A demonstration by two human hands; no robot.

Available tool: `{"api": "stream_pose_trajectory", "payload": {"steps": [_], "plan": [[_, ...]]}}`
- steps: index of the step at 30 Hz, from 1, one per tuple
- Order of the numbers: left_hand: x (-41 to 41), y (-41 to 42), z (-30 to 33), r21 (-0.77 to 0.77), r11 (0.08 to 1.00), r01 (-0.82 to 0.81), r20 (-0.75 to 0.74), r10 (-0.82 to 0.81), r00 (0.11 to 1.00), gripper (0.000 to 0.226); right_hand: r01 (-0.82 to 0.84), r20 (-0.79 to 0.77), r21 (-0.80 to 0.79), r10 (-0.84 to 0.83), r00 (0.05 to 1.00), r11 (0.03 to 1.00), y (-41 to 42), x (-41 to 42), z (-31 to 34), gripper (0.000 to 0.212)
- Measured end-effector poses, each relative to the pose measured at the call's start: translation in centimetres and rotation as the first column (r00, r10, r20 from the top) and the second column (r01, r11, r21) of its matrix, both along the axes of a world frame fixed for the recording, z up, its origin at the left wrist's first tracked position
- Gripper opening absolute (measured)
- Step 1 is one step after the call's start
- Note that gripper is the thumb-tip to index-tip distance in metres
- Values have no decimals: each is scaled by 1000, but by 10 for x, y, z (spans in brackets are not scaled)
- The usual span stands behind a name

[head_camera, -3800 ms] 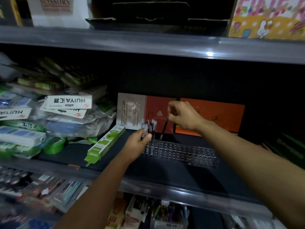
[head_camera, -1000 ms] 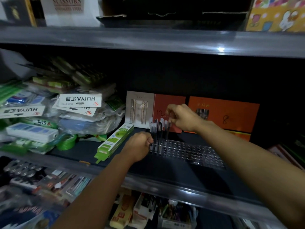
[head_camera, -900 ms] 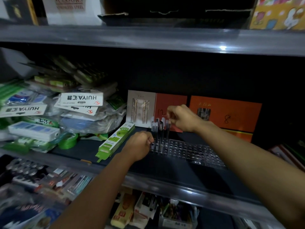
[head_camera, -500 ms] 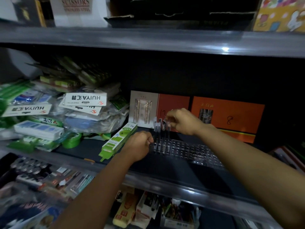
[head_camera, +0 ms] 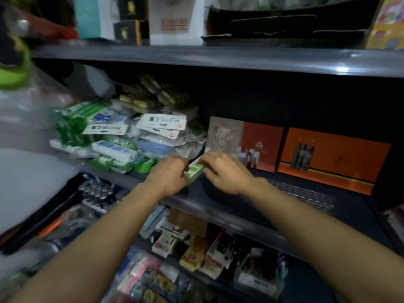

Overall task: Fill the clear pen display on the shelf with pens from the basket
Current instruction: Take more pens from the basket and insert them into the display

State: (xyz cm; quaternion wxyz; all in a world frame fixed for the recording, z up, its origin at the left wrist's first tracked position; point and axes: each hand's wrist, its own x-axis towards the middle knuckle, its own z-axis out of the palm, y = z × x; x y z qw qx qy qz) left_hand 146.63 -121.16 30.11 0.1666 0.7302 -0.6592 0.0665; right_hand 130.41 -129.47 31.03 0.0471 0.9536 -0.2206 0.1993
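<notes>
The clear pen display (head_camera: 306, 194) lies flat on the dark middle shelf (head_camera: 218, 204), and my right wrist covers its left end. A few dark pens (head_camera: 249, 157) stand upright behind my right hand, in front of the orange boxes. Both hands are left of the display, at a green-and-white box (head_camera: 193, 172). My left hand (head_camera: 168, 177) grips the box's near end with curled fingers. My right hand (head_camera: 223, 171) curls its fingertips over the far end. No basket is in view.
Orange boxes (head_camera: 332, 158) and a beige card (head_camera: 223, 134) stand against the back of the shelf. Piled stationery packets (head_camera: 131, 136) fill the left side. The upper shelf (head_camera: 218, 57) hangs close overhead. Small cartons (head_camera: 196, 252) sit on the shelf below.
My right hand has left the pens standing in the display and moved left. My left hand has come off the display's end. Both now hold the green-and-white box, and my view has swung left.
</notes>
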Motion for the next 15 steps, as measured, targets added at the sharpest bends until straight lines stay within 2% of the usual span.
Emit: {"api": "stream_pose_trajectory", "payload": {"steps": [3, 6, 15], "plan": [[27, 40, -15, 54, 994, -92, 42, 90, 995, 16, -75, -23, 47, 76, 997, 996, 29, 33, -23, 27], [53, 76, -43, 94, 983, -157, 50, 153, 987, 21, -132, -27, 117, 137, 990, 984, 56, 65, -54, 23], [100, 161, -163, 311, 896, -318, -67, 354, 933, 31, -276, -78, 335, 319, 945, 901, 113, 138, -166, 14]]}}
